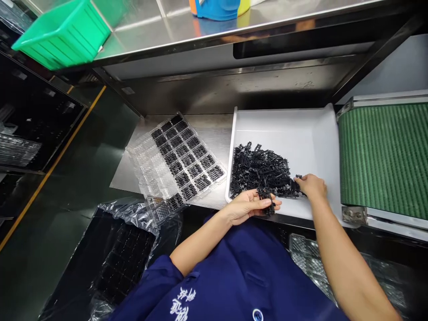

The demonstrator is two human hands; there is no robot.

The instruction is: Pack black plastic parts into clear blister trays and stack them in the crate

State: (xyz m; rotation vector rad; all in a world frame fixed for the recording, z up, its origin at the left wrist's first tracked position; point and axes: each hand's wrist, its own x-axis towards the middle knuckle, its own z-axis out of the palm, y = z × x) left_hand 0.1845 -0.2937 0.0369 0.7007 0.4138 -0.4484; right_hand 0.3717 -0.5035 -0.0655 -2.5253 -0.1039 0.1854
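Note:
Several small black plastic parts are stacked in my left hand (247, 206), thumb pressed over them, above the front edge of the white bin (294, 120). My right hand (312, 185) reaches into that bin and pinches a black plastic part (298, 180) at the right side of the heap. The heap of black plastic parts (261, 171) lies loose in the bin's left half. To the left, a clear compartment tray (214, 156) rests at an angle on the steel bench, with black parts in many of its pockets. Clear empty-looking trays (150, 165) overlap its left side.
A green ribbed conveyor belt (384, 156) adjoins the bin on the right. Above the bench runs a steel shelf (143, 40) with a green crate (63, 38) and a blue object (217, 9). Low at left, a plastic-lined box (83, 249) holds dark trays.

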